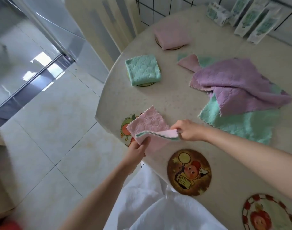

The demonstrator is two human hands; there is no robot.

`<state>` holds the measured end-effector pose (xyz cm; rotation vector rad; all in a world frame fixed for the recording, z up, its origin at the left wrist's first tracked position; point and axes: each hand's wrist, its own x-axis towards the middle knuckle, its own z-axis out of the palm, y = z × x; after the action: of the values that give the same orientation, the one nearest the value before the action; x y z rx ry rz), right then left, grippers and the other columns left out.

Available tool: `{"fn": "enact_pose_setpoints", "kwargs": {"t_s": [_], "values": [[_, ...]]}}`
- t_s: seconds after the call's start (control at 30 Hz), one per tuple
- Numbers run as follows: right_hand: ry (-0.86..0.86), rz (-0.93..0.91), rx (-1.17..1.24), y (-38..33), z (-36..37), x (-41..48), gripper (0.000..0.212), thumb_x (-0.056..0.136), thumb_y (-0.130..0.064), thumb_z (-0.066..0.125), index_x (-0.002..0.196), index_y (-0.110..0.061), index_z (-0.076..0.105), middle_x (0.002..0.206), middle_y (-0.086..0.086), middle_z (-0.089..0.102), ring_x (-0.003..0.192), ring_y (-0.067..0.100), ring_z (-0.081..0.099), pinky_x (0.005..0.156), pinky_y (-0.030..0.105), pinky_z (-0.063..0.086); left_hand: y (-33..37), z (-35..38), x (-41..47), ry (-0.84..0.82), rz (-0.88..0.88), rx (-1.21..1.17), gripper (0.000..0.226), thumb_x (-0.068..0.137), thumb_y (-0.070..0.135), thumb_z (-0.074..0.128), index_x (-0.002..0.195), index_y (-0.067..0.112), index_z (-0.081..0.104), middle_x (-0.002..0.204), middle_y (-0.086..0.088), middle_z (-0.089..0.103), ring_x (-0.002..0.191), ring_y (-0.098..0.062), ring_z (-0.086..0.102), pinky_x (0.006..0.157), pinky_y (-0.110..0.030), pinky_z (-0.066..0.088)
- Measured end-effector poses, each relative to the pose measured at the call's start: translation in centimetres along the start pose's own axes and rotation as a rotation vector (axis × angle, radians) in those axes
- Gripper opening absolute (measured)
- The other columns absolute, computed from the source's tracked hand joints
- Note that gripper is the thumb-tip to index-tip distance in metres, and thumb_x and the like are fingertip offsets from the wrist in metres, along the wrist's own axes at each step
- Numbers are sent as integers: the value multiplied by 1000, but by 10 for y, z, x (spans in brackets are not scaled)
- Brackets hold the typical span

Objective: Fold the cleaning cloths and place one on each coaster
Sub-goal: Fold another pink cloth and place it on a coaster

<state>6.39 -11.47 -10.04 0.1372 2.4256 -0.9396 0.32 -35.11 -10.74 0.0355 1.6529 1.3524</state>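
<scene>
A pink cloth (148, 125) with a green underside is half folded over a cartoon coaster (126, 128) at the table's left edge. My left hand (137, 151) pinches its near corner and my right hand (187, 131) pinches the folded edge on the right. A folded green cloth (142, 69) lies on a coaster (146, 84) farther back, and a folded pink cloth (172, 34) sits on another coaster (175, 48) behind it. Two bare coasters lie near me: a brown one (189, 172) and a red-rimmed one (266, 213).
A loose pile of cloths lies to the right: purple (238, 83), green (241, 123), and a pink corner (188, 61). White and green boxes (251, 19) stand at the back by a wire grid. The round table (175, 100) ends at tiled floor on the left.
</scene>
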Motion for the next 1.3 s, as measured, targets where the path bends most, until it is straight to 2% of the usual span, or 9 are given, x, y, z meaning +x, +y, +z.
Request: {"fn": "enact_pose_setpoints", "kwargs": {"t_s": [0.07, 0.17, 0.27, 0.4, 0.63, 0.87, 1.13, 1.23, 1.3], "values": [[74, 79, 179, -4, -8, 18, 17, 86, -23, 54, 73, -15, 61, 70, -3, 59, 63, 8, 51, 58, 28, 35, 6, -8, 12, 5, -72, -204, 22, 98, 31, 47, 115, 23, 59, 116, -11, 64, 107, -29, 62, 89, -52, 52], [119, 175, 326, -7, -7, 46, 34, 73, -39, 52, 80, -7, 62, 77, 9, 66, 71, 16, 56, 61, 32, 36, 15, -20, 34, 17, -141, -284, 35, 99, 38, 44, 124, 17, 55, 110, -17, 61, 95, -32, 58, 76, -46, 52], [107, 273, 264, -7, -5, 61, 29, 80, -36, 57, 65, -12, 50, 64, 5, 56, 62, 15, 48, 57, 30, 32, 19, -28, 47, -26, -244, -320, 37, 99, 39, 43, 120, 12, 56, 107, -19, 57, 95, -32, 51, 79, -49, 41], [102, 348, 235, -6, -6, 72, 45, 86, -42, 58, 56, -18, 35, 55, -3, 37, 53, 12, 37, 54, 29, 27, 17, -32, 48, -78, -306, -448, 37, 100, 33, 44, 126, 9, 54, 121, -16, 63, 108, -31, 60, 91, -49, 48], [175, 306, 207, -14, -3, 76, 38, 90, -41, 53, 64, -18, 35, 60, -1, 41, 60, 19, 39, 57, 31, 27, 17, -32, 43, -96, -344, -492, 33, 99, 31, 45, 126, 13, 54, 125, -15, 62, 116, -32, 59, 99, -54, 45], [157, 366, 117, -18, 1, 74, 37, 93, -43, 45, 68, -18, 37, 64, 2, 49, 62, 21, 46, 55, 33, 30, 11, -31, 41, -25, -373, -602, 47, 99, 52, 29, 120, 19, 56, 120, -11, 66, 112, -30, 62, 97, -56, 45], [239, 442, 19, -32, 5, 66, 31, 96, -45, 37, 83, -17, 42, 71, 0, 51, 71, 26, 53, 55, 33, 33, 28, -44, 39, 287, -273, 18, 33, 95, 29, 50, 94, 0, 66, 74, -16, 72, 65, -30, 71, 60, -42, 60], [367, 523, -48, -40, 15, 56, 36, 93, -52, 40, 101, -17, 41, 96, 3, 55, 82, 25, 54, 60, 32, 39, 29, -63, 48, 496, -113, 661, 23, 87, 42, 53, 90, 19, 57, 87, -1, 68, 76, -24, 66, 69, -40, 56], [415, 563, -85, -45, 26, 48, 53, 85, -63, 46, 113, -18, 37, 113, 6, 48, 99, 28, 52, 71, 35, 45, 29, -65, 50, 531, 59, 916, 26, 87, 41, 54, 105, 22, 53, 107, 2, 58, 94, -23, 57, 75, -36, 49]]}}
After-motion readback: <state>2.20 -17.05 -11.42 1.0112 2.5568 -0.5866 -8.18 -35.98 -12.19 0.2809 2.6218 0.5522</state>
